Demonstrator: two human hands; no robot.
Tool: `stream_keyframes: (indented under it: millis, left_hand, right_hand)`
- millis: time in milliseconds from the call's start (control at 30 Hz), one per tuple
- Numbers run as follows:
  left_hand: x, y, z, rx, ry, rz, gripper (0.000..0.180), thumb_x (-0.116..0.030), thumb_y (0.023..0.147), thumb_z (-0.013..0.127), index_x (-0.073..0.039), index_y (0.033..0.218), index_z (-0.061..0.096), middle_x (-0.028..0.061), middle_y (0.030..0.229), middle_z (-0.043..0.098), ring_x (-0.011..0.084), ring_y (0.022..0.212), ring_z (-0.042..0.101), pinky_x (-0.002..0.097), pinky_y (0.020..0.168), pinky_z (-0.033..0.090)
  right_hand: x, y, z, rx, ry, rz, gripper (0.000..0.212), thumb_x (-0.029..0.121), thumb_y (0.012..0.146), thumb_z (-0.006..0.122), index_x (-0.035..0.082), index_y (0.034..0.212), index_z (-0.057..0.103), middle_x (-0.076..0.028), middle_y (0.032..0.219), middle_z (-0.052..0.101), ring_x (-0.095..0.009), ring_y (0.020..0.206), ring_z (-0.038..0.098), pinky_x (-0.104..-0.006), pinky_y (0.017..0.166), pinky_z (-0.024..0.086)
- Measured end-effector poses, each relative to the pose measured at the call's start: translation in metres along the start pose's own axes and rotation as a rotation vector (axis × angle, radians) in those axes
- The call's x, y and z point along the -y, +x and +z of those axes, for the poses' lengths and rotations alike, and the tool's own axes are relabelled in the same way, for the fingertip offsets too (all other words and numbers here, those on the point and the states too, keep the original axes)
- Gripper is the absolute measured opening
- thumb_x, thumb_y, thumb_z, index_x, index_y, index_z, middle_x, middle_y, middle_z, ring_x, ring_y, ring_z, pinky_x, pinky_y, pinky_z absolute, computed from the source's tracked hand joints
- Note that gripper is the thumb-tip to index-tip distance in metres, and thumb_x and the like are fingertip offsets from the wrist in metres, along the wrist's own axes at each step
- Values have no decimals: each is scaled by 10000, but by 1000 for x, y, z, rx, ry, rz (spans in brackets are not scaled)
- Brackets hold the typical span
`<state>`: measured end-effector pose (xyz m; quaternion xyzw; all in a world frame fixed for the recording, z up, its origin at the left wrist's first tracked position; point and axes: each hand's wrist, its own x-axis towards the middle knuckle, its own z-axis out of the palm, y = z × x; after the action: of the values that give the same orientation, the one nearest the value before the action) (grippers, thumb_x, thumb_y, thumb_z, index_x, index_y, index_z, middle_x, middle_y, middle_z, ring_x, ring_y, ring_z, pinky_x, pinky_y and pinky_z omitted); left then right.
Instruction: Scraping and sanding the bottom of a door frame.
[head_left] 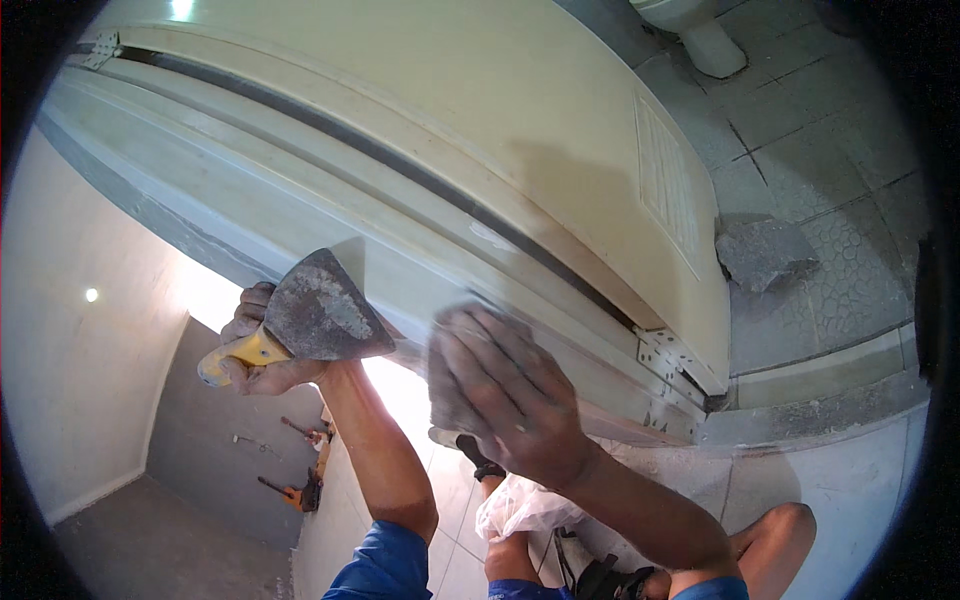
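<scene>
Now left hand [246,322] wrapped round scraper [325,310]; right hand [515,385] curled, contents unclear

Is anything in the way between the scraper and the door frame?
Nothing visible. The scraper, in the left hand, overlaps the door frame in view; the right hand is off to the right.

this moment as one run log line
left hand: grips yellow-handled scraper | right hand: blurred, grip unclear | around: cream door, pale frame
</scene>
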<state>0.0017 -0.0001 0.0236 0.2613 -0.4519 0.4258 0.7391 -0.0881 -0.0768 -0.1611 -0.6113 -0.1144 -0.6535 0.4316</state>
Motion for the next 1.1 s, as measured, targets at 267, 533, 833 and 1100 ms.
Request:
stream_keyframes:
  millis: [267,533,833,1100]
  left_hand:
    - [0,2,-12,252,99,57,355,-406,770,449,-134,576,328,16,540,268,161,544,312,298,544,288]
    - [0,10,-16,305,51,30,344,-395,759,457,-124,578,346,30,535,295,165,552,333,302,546,298]
    - [1,5,-10,264,47,10,356,-398,769,456,-117,578,349,40,541,310,167,552,341,295,539,309]
    - [1,-5,2,91,99,14,371,-412,772,459,-117,580,342,36,543,323,174,560,373,303,533,324]
  right_hand:
    - [0,29,16,-103,-114,-47,488,115,767,611,-47,1215,506,-212,1233,531,-335,1174,503,-380,988,426]
    - [3,19,3,-111,17,13,429,56,744,621,-50,1155,555,-193,1151,591,-302,1107,561,-366,943,461]
    - [7,45,7,-143,-44,-49,412,81,745,625,-22,1139,567,-167,1158,590,-294,1079,575,-364,906,479]
    - [-4,-4,-5,-60,-131,-36,366,80,765,606,-14,1118,578,-168,1157,588,-294,1092,564,-372,884,489]
